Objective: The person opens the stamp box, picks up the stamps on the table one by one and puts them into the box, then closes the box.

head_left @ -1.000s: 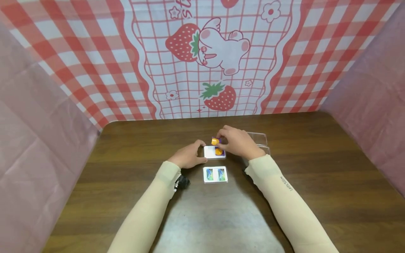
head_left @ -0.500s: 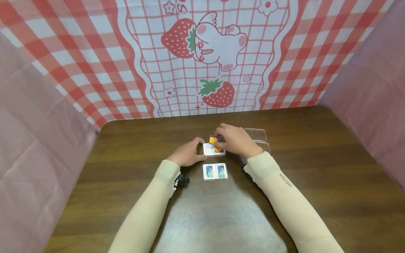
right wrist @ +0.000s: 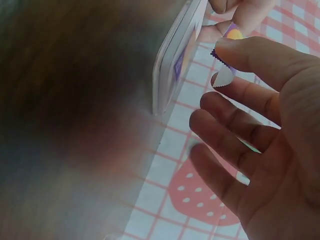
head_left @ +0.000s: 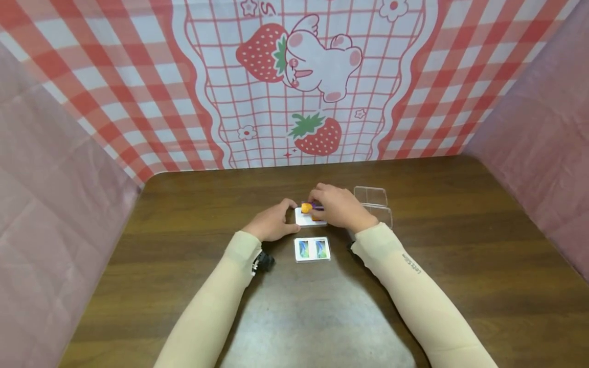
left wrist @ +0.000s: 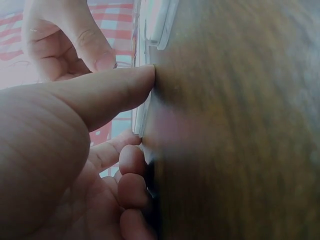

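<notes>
In the head view, my left hand grips the left end of a flat clear plastic case with a white card, thumb on the near edge and index finger on the far edge. Between thumb and index finger, my right hand pinches a small purple-and-orange stamp. The zigzag edges of the held stamp show in the right wrist view, where the other fingers spread loosely. A second purple-and-orange stamp lies on the right half of the card, partly covered by the right hand in the head view.
Nearer me lies another clear case holding two blue-green pictures. Two clear plastic covers lie right of the right hand, farther back. A checked cloth hangs behind the wooden table, with pink cloth on both sides.
My right hand has shifted a little left and lower, bringing the pinched stamp over the left half of the white card. My left hand keeps its grip on the case.
</notes>
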Demonstrator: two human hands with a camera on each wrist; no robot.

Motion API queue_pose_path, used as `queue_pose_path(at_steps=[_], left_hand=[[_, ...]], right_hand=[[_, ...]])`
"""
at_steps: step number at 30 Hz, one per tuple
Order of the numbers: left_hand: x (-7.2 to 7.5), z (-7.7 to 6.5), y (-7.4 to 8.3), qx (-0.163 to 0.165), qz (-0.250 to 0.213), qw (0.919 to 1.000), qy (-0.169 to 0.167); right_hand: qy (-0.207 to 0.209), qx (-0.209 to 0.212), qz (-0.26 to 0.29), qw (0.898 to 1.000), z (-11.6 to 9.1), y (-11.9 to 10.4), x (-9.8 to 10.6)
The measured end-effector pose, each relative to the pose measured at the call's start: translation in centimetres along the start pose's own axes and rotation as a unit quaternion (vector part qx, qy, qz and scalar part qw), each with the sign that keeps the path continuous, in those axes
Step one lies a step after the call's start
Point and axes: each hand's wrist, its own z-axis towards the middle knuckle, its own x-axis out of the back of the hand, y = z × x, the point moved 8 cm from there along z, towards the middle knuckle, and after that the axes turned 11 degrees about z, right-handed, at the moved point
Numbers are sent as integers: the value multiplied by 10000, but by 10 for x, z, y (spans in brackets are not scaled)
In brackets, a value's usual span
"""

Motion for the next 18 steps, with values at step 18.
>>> queue_pose_path(at_steps=[18], left_hand=[[1, -1, 1, -49, -106, 9999, 23]], right_hand=[[-334, 104, -273, 9990, 1, -11, -14]])
